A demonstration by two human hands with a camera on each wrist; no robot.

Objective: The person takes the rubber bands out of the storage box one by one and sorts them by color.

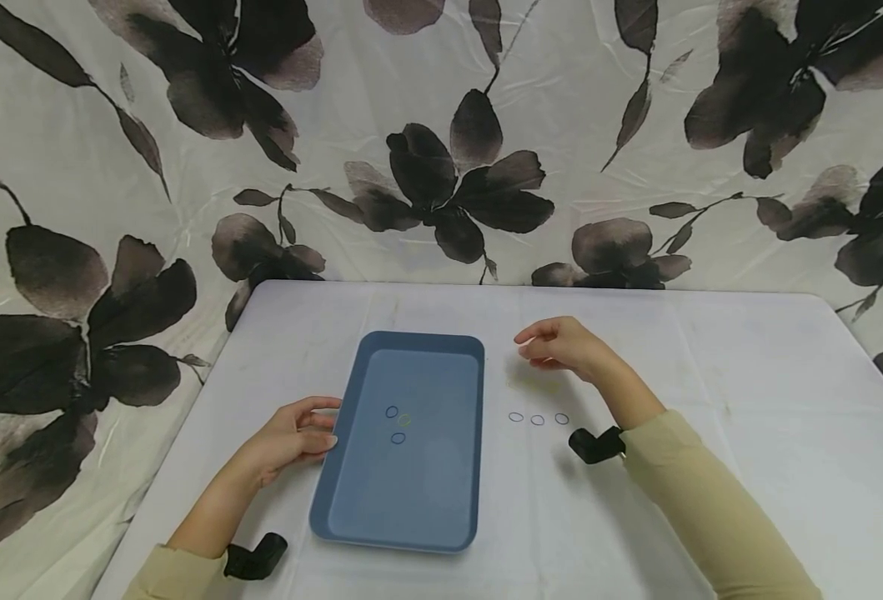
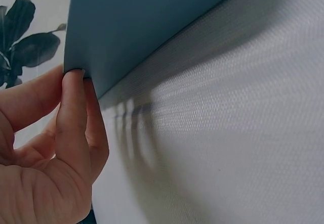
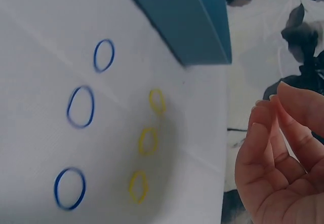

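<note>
A blue rectangular tray (image 1: 403,517) lies on the table. My left hand (image 1: 294,437) holds its left rim, thumb and fingers against the edge; the left wrist view shows the hand (image 2: 55,143) at the tray wall (image 2: 136,27). Inside the tray are two thin blue rings (image 1: 398,432) and a yellow ring (image 1: 399,420). Right of the tray, my right hand (image 1: 561,346) hovers with loosely bent fingers, nothing visible between them. Below it lie several faint yellow rings (image 3: 148,141) and a row of three blue rings (image 3: 80,106).
A white cloth covers the table (image 1: 711,500), with its far edge just beyond the tray. Behind hangs a pale curtain (image 1: 381,75) with dark flowers. Black wrist mounts (image 1: 594,446) stick out below both sleeves.
</note>
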